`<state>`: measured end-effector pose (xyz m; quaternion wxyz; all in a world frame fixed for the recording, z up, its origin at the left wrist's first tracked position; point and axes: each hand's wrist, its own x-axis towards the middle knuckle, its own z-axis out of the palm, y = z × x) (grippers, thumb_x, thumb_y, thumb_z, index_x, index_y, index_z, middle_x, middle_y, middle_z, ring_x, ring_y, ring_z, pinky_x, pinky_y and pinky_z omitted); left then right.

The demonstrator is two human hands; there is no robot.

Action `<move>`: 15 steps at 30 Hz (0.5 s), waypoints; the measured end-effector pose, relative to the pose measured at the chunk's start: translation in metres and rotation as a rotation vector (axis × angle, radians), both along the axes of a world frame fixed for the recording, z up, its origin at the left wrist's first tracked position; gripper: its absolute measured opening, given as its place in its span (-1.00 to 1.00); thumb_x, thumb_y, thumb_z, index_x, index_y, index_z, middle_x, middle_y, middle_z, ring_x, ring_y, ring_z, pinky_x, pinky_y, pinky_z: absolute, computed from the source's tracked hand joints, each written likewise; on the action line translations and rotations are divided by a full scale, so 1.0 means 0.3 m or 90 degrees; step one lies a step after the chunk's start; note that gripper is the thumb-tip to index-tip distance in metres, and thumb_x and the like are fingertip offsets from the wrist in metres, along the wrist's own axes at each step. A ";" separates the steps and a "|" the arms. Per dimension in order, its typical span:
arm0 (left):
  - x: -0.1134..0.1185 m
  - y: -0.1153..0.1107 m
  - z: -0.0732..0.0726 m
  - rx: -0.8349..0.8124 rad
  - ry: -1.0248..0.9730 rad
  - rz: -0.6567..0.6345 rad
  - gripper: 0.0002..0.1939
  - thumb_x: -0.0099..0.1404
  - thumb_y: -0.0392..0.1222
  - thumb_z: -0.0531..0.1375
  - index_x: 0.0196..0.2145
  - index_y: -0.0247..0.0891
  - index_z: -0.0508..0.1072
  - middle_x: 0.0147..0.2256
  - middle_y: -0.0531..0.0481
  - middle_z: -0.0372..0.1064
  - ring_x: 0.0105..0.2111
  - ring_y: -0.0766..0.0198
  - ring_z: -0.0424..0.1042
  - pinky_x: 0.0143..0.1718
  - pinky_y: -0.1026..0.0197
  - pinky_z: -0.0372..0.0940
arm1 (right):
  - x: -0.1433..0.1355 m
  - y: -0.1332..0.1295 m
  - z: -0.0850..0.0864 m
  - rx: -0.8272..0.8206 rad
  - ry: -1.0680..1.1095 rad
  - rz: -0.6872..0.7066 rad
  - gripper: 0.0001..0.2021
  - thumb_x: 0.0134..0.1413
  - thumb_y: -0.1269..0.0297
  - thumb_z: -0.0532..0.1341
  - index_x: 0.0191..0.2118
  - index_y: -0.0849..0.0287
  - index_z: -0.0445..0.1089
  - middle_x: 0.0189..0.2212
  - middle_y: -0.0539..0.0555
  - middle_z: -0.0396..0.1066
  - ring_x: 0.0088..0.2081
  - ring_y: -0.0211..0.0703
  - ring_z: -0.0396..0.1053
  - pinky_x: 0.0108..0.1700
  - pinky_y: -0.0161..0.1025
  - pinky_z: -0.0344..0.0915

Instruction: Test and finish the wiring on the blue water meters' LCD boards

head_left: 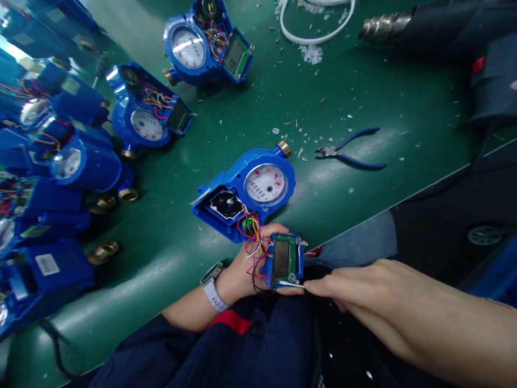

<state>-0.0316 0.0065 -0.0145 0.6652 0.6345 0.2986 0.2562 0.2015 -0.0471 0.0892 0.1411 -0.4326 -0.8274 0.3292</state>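
My left hand, with a watch on the wrist, is closed round a small display module with a green circuit board in a blue frame. In my right hand, the fingers pinch a thin white stick that looks like a cotton swab. Its tip lies at the lower edge of the board. Red, yellow, white and black wires run from the module to an open blue water meter lying on the table just beyond my left hand. The fingertips behind the module are partly hidden.
Blue-handled cutting pliers lie right of the meter on the green table. Two open meters, one farther back, stand beyond. Several more meters crowd the left. A heat gun, white ring and scraps lie at the back.
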 end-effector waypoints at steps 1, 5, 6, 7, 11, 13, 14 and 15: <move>0.001 0.001 -0.006 -0.018 -0.007 0.002 -0.19 -0.06 0.11 0.50 0.08 -0.13 0.31 -0.12 -0.07 0.54 -0.18 0.13 0.57 -0.10 0.10 0.43 | -0.005 -0.008 -0.005 0.004 0.008 0.005 -0.47 0.00 0.69 0.08 0.03 0.05 0.41 -0.31 -0.12 0.54 -0.45 -0.36 0.46 -0.45 -0.42 0.29; 0.009 0.010 -0.007 -0.014 -0.009 -0.013 -0.28 -0.07 0.16 0.49 -0.01 -0.15 0.41 -0.15 -0.06 0.55 -0.20 0.13 0.57 -0.15 0.13 0.46 | -0.011 -0.058 -0.040 0.180 -0.088 0.066 -0.48 0.01 0.69 0.00 0.10 0.28 0.33 -0.38 0.01 0.48 -0.50 -0.18 0.43 -0.53 -0.26 0.27; 0.011 0.011 -0.002 0.005 0.001 -0.012 -0.30 -0.07 0.16 0.49 -0.02 -0.15 0.43 -0.16 -0.06 0.55 -0.19 0.12 0.56 -0.13 0.12 0.47 | -0.009 -0.067 -0.047 0.210 -0.104 0.074 -0.49 0.02 0.68 -0.01 0.10 0.32 0.32 -0.39 0.03 0.48 -0.50 -0.16 0.42 -0.54 -0.23 0.26; 0.012 0.011 0.003 0.025 0.013 -0.009 -0.32 -0.06 0.17 0.48 -0.04 -0.15 0.45 -0.17 -0.06 0.54 -0.18 0.12 0.56 -0.09 0.09 0.47 | -0.006 -0.070 -0.052 0.216 -0.101 0.073 -0.49 0.02 0.68 -0.02 0.10 0.33 0.31 -0.39 0.03 0.47 -0.50 -0.16 0.42 -0.55 -0.22 0.25; 0.011 0.002 0.012 0.079 0.063 -0.007 -0.34 -0.05 0.19 0.47 -0.06 -0.16 0.47 -0.16 -0.07 0.53 -0.17 0.10 0.54 -0.02 0.02 0.47 | 0.009 -0.039 -0.039 0.078 -0.013 0.033 -0.43 -0.01 0.71 -0.03 0.08 0.16 0.35 -0.39 -0.09 0.49 -0.51 -0.31 0.43 -0.52 -0.32 0.25; 0.005 -0.002 0.006 0.102 0.071 -0.008 -0.31 -0.07 0.19 0.48 -0.04 -0.16 0.47 -0.14 -0.08 0.52 -0.18 0.10 0.54 -0.03 0.02 0.48 | 0.016 -0.015 -0.021 0.066 -0.013 0.044 -0.43 -0.05 0.69 0.01 0.04 0.11 0.39 -0.42 -0.11 0.48 -0.55 -0.33 0.40 -0.56 -0.30 0.19; 0.002 -0.002 0.002 0.112 0.070 -0.008 -0.30 -0.08 0.18 0.49 -0.04 -0.16 0.47 -0.12 -0.09 0.51 -0.18 0.11 0.54 -0.04 0.03 0.48 | 0.017 -0.006 -0.012 0.086 -0.032 0.061 -0.44 -0.08 0.68 0.02 0.03 0.12 0.40 -0.44 -0.10 0.48 -0.58 -0.31 0.38 -0.59 -0.27 0.14; -0.002 -0.001 -0.002 0.117 0.067 -0.008 -0.29 -0.08 0.17 0.49 -0.03 -0.16 0.46 -0.10 -0.09 0.51 -0.19 0.12 0.54 -0.06 0.05 0.48 | 0.016 -0.001 -0.002 0.110 -0.064 0.076 -0.44 -0.10 0.68 0.04 0.02 0.13 0.41 -0.46 -0.09 0.47 -0.61 -0.30 0.35 -0.61 -0.23 0.09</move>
